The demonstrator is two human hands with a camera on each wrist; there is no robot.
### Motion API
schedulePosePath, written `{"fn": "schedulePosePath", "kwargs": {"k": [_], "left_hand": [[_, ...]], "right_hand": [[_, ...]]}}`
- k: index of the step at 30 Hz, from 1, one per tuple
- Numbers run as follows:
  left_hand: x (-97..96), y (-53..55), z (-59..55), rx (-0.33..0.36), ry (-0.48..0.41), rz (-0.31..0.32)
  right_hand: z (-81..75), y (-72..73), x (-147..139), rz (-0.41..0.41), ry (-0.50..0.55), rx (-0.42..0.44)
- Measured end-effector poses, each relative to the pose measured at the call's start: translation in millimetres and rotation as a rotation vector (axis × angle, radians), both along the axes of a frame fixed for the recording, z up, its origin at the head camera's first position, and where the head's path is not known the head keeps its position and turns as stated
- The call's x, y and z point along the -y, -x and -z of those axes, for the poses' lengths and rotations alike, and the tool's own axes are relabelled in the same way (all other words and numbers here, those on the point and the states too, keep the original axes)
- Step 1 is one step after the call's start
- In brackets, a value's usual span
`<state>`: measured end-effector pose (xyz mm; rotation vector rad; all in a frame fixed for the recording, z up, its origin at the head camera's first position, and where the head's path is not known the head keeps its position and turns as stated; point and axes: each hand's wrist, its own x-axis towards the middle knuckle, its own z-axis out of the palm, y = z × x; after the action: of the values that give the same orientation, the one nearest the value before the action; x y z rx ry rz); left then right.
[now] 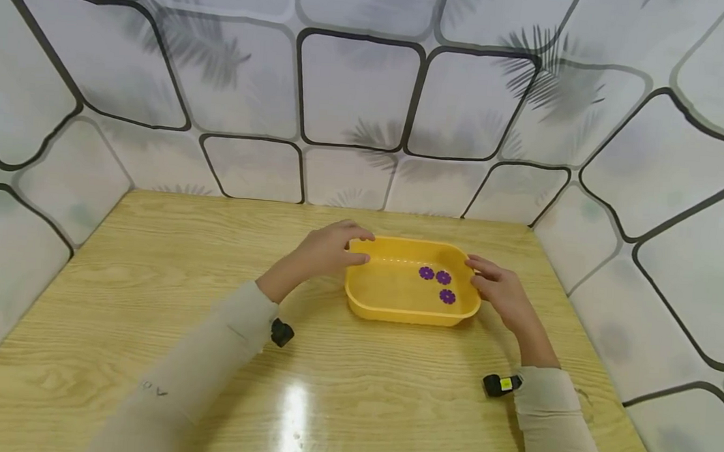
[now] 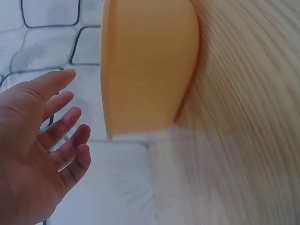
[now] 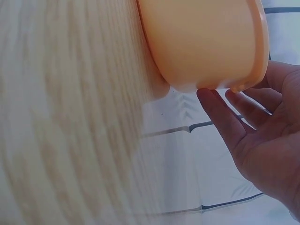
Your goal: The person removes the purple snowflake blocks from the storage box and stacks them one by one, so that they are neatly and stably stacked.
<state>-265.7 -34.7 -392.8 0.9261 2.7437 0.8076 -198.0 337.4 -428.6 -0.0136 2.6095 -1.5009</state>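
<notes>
A yellow plastic tray (image 1: 406,317) with rounded corners and raised walls sits on the table. On its floor, toward the right, lie three small purple flower-shaped pieces (image 1: 447,297). My left hand (image 1: 326,251) is at the tray's left end, thumb and fingers spread and holding nothing. A gap shows between that hand (image 2: 42,140) and the tray wall (image 2: 145,70) in the left wrist view. At the opposite end, my right hand (image 1: 504,295) has its fingertips at the rim. The right wrist view shows the right hand (image 3: 262,136) with loosely bent fingers against the tray's end wall (image 3: 206,47).
A light wood-grain table (image 1: 181,278) spreads around the tray. White panels (image 1: 357,89) with dark line patterns and leaf prints rise at the back and both sides. Small black cameras (image 1: 281,333) are strapped at the sleeve cuffs.
</notes>
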Motion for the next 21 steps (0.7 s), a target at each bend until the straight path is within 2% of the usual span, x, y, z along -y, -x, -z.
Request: {"fn": "schedulePosePath", "kwargs": {"k": [5,9,17,21], "left_hand": [[-36.1,3.4,2.7,-0.005,0.012,0.076],[-59.5,6.4,5.1,-0.002,0.026,0.111],[-90.7,12.5,16.8,0.089,-0.017,0.114],[-100.1,15.2,22.8,0.106,0.000,0.117]], "right_hand": [[0.3,0.5,1,-0.009,0.003,-0.002],[-0.7,-0.4,1,-0.006,0.001,0.003],[-1.1,-2.0,2,-0.006,0.007,0.008],[-2.7,-1.5,3,-0.005,0.004,0.005]]}}
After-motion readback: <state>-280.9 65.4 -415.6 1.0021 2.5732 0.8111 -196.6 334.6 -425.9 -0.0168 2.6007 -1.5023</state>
